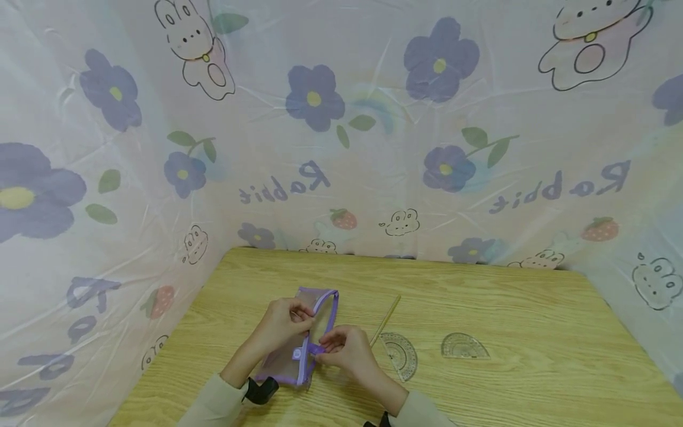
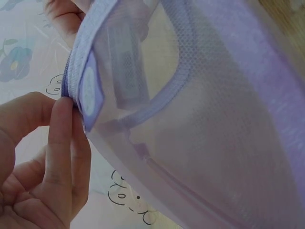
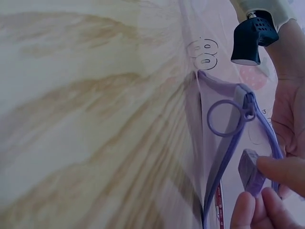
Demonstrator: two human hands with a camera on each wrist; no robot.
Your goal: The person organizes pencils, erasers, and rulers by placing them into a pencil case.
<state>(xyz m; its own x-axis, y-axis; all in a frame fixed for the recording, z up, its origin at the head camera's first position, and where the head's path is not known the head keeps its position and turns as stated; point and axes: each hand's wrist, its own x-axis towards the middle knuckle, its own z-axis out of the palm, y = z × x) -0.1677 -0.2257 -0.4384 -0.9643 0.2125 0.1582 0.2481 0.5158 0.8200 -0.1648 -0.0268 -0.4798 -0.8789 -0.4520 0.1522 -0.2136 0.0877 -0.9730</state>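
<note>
Pouch point(image 1: 277, 366) is held lengthwise from near to far, its rim pinched by the left hand point(image 1: 283, 323); a small purple block point(image 3: 250, 172) is gripped between thumb and fingertips of the right hand point(image 1: 348, 351), leftward of its palm, at the gaping mouth.

A pale yellow-brown bench point(image 1: 539, 323) with a wood-grain surface carries the things, its streaks running mostly from side to side. Near its middle lies a slim, straight, golden-yellow stick point(image 1: 386, 318), set at a slant. Just beside the stick's near end lies a clear, half-round protractor point(image 1: 401, 356) with dark markings, its curve turned to the right. A second transparent, half-round protractor point(image 1: 463, 346) lies flat farther right, apart from the first, its curve toward the far edge and its straight side toward the near one.
</note>
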